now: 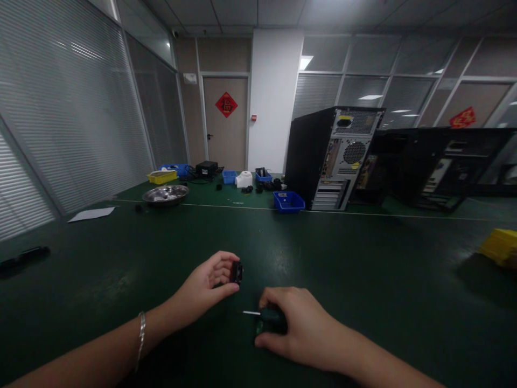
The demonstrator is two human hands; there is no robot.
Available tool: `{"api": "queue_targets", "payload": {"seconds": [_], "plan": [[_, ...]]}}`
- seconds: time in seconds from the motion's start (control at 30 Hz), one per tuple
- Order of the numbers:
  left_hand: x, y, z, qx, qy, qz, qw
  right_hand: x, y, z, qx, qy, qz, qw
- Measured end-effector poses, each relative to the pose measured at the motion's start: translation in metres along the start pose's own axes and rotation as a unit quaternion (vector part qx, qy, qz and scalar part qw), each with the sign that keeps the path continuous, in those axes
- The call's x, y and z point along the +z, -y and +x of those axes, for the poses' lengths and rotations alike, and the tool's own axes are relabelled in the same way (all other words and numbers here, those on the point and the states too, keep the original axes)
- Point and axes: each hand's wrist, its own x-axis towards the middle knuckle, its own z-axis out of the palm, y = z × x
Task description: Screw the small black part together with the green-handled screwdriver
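Between the thumb and fingers of my left hand [208,283] is a small black rectangular part [237,272], held upright a little above the green table; its exact kind does not show. My right hand [297,323] is wrapped round the dark green handle of a screwdriver [272,319]. The short metal shaft points left, below the black part and apart from it. Fingers cover part of the handle.
A blue bin [289,202] stands beside a black computer tower [311,156]; more dark cases [440,167] are to the right. At the back left are a metal bowl [166,201] and a yellow tray [162,177]. A yellow bin [501,247] sits at the right edge.
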Motion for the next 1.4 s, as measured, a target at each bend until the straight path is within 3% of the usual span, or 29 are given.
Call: {"api": "queue_targets", "payload": {"seconds": [0.37,0.77,1.4], "plan": [[0.008,0.001,-0.004,-0.004,0.033,0.007,0.999,0.001,-0.002,0.002,0.035,-0.012,0.041,0.999],[0.015,-0.008,-0.011,0.015,0.084,0.060,0.995,0.017,-0.002,0.008,0.005,-0.129,0.191,0.973],[0.018,-0.010,-0.015,0.007,0.100,0.039,0.994,0.024,-0.003,0.005,-0.017,-0.130,0.136,0.982]]}}
